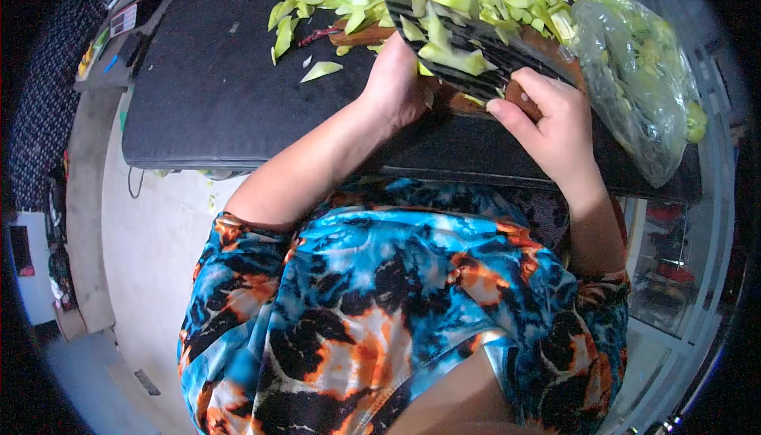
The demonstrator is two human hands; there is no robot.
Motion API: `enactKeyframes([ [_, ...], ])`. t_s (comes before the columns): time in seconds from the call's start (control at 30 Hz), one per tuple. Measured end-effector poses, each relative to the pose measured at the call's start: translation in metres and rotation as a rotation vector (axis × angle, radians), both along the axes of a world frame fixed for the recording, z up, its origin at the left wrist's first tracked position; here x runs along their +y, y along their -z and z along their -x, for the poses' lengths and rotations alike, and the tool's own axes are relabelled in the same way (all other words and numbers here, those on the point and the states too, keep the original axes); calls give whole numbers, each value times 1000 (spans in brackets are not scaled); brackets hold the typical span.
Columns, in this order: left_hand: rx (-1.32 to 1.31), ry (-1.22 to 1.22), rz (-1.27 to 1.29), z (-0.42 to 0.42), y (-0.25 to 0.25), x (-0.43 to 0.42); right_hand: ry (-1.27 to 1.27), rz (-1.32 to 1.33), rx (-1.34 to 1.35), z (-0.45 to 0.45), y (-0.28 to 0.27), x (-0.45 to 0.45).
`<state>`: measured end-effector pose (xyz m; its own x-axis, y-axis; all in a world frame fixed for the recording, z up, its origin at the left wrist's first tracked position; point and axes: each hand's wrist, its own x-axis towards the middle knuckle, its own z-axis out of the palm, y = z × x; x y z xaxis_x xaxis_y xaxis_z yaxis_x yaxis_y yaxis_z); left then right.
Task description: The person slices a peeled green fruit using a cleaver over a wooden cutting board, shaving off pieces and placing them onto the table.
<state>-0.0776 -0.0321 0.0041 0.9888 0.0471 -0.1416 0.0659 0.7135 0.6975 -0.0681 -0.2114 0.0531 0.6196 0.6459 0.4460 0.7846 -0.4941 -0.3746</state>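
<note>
Knife (507, 74) slants over the worktop (222, 78), carrying pale-green slices (458, 59), its handle (523, 102) clamped in my right hand (551, 118). My left hand (400, 82) is close behind; I can't tell its grip. A twisting handle could cut it.

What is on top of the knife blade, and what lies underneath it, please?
Pale green pieces are on the knife blade. Past its edges, parts of a brown wooden board show. The blade covers what is directly beneath it, seemingly including part of the left hand.
</note>
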Motion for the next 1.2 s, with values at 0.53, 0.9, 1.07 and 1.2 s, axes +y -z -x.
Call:
enactKeyframes([
  [0.53, -140, -71, -21, 4, -1, -1, 19, -1, -176, 5, 8, 6],
  [0.9, -180, -23, -31, -4, 3, 2, -63, -38, 96, 18, -6, -2],
  [1.07, -175, -27, -41, -2, 3, -1, -23, -5, -8, 10, 1, -2],
  [1.2, -175, -73, 35, -3, 4, -1, -13, -67, -5, 6, 4, 4],
])
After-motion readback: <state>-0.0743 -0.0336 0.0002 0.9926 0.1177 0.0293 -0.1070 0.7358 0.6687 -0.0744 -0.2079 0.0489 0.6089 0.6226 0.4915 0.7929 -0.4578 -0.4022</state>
